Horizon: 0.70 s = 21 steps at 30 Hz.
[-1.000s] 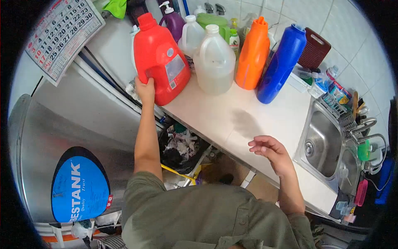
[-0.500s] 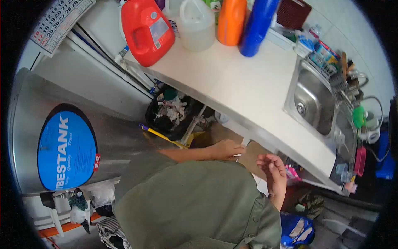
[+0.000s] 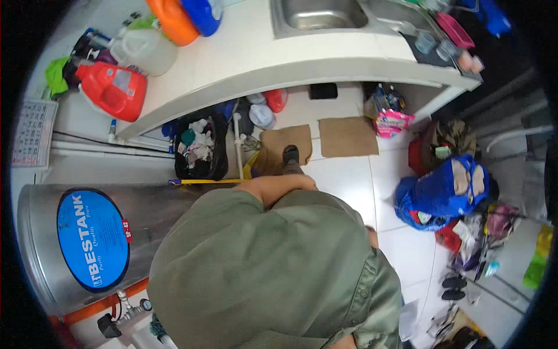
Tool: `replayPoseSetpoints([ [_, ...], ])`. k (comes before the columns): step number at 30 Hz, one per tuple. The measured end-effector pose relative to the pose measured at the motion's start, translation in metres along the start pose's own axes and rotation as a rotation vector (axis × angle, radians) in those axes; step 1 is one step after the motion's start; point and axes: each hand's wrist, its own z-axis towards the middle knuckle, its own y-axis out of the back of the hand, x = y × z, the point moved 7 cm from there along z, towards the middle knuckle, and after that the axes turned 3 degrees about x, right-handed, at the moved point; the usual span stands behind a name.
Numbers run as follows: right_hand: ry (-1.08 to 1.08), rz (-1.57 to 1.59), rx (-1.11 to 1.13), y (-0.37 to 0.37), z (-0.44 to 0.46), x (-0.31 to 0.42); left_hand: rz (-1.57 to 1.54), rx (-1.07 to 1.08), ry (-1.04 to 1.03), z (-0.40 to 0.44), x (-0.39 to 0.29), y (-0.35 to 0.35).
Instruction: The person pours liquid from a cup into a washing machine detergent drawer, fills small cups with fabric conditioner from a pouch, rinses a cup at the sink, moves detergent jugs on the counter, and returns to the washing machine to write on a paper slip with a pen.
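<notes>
My left hand (image 3: 306, 182) is in front of my body, low over my leg. Its fingers are mostly hidden by the olive shirt (image 3: 273, 262), and no held object shows. Of my right hand (image 3: 372, 237) only a sliver appears at the shirt's right edge; its fingers are out of sight. Past the left hand, my foot in a dark shoe (image 3: 290, 153) rests on a brown mat (image 3: 270, 139). A yellow-and-purple handle (image 3: 203, 181) lies just left of my forearm, alongside the steel tank (image 3: 160, 209).
A white counter (image 3: 244, 61) with a sink (image 3: 325, 14) runs across the top. Below it stand a black-lined trash bin (image 3: 218, 151) and a second brown mat (image 3: 349, 138). Blue bags (image 3: 436, 198) crowd the right side. A red jug (image 3: 116, 93) sits at the counter's left end.
My view has turned and shifted, bringing more floor and the bags on the right into sight. Both hands have drawn back toward my body; the right, raised with visible fingers before, is now mostly hidden.
</notes>
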Motion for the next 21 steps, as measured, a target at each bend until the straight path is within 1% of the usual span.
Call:
replayPoseSetpoints([
  [2,-0.036,-0.113,-0.090,0.021,-0.004,-0.077,0.019,-0.009,0.043,0.007,-0.003,0.002],
  [4,-0.074,-0.191,-0.165,0.041,-0.014,-0.146,0.004,-0.096,0.091,0.002,-0.006,0.013],
  [5,-0.103,-0.227,-0.197,0.050,-0.019,-0.182,-0.032,-0.188,0.145,0.000,-0.005,0.020],
  [6,-0.131,-0.258,-0.227,0.056,-0.026,-0.214,-0.008,-0.179,0.137,0.003,-0.006,0.017],
  [8,-0.193,-0.321,-0.266,0.064,-0.041,-0.275,-0.255,-0.480,0.076,0.005,-0.007,0.026],
  [9,-0.217,-0.365,-0.275,0.063,-0.047,-0.302,-0.299,-0.495,0.145,0.003,-0.012,0.029],
  [10,-0.232,-0.414,-0.278,0.062,-0.052,-0.327,-0.281,-0.481,0.136,0.007,-0.018,0.030],
  [12,-0.192,-0.556,-0.269,0.051,-0.052,-0.362,-0.242,-0.356,0.091,0.024,-0.030,0.028],
  [14,-0.080,-0.592,-0.272,0.033,-0.044,-0.378,-0.167,-0.301,0.011,0.050,-0.034,0.024],
  [16,-0.034,0.362,-0.192,0.004,-0.042,-0.335,-0.347,-0.133,-0.019,0.092,-0.023,0.008],
  [17,-0.202,1.177,-0.474,-0.012,-0.033,-0.337,-0.227,-0.152,-0.054,0.091,-0.039,0.017],
  [18,0.040,0.411,-0.384,0.002,-0.035,-0.280,-0.104,-0.167,-0.099,0.091,-0.055,0.024],
  [19,0.246,-0.340,-0.535,0.014,-0.053,-0.213,0.010,-0.210,-0.189,0.114,-0.054,0.022],
  [20,0.276,-0.342,-0.562,0.016,-0.061,-0.181,0.123,-0.250,-0.291,0.139,-0.054,0.021],
  [21,0.226,-0.117,-0.499,0.019,-0.065,-0.167,0.318,-0.074,-0.188,0.143,-0.065,0.023],
])
